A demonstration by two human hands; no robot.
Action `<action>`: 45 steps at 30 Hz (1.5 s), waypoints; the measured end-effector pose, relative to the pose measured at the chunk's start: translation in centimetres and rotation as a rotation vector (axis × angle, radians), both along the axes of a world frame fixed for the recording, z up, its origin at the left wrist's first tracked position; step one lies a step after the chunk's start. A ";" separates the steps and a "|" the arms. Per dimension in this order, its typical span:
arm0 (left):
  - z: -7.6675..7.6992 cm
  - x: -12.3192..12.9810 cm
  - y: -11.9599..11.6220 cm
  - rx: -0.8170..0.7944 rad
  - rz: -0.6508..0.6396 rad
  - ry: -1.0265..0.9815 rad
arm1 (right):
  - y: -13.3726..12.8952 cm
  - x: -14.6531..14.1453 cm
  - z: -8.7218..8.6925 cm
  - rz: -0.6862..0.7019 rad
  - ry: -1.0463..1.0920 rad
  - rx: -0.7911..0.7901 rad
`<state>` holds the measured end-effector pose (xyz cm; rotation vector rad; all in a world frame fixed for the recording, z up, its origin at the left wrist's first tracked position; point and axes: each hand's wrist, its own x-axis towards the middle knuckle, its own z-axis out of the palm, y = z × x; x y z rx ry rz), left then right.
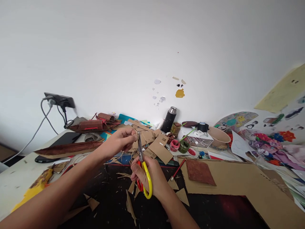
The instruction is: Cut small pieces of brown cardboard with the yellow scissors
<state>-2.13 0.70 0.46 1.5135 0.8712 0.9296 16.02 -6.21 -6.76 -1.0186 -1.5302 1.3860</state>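
My right hand is closed around a pair of scissors with one yellow and one red handle loop. Their blades point up and away from me and look nearly closed. At the blade tips, my left hand is pinched, thumb against fingers; whatever is between them is too small to make out. Below both hands lies a dark mat strewn with cardboard scraps and thin strips. Just beyond the scissors, cut cardboard pieces are heaped up.
Open paint jars, a black flask and a beige bowl stand along the wall. At right, a brown-painted square rests on a cardboard sheet. Brown-painted boat-like pieces and a yellow item are at left.
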 end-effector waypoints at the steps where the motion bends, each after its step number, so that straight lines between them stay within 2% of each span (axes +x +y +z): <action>1: 0.0 0.0 0.0 0.001 0.000 0.000 | 0.0 0.0 -0.1 0.007 0.021 -0.011; 9: 0.2 0.0 -0.1 0.020 0.000 0.007 | 0.6 -0.1 -2.0 0.025 0.090 -0.009; 26: 0.3 0.0 -0.2 0.040 0.021 0.036 | 1.0 0.1 -3.1 0.028 0.113 0.000; 30: 0.3 -0.1 -0.1 0.042 0.016 0.032 | 1.1 0.2 -3.0 0.032 0.103 -0.010; 37: 0.3 -0.1 -0.2 0.047 0.016 0.031 | 0.6 0.3 -1.8 0.033 0.084 -0.017; 45: 0.2 0.1 -0.2 0.056 0.052 0.031 | 0.9 0.4 -2.4 0.038 0.092 -0.028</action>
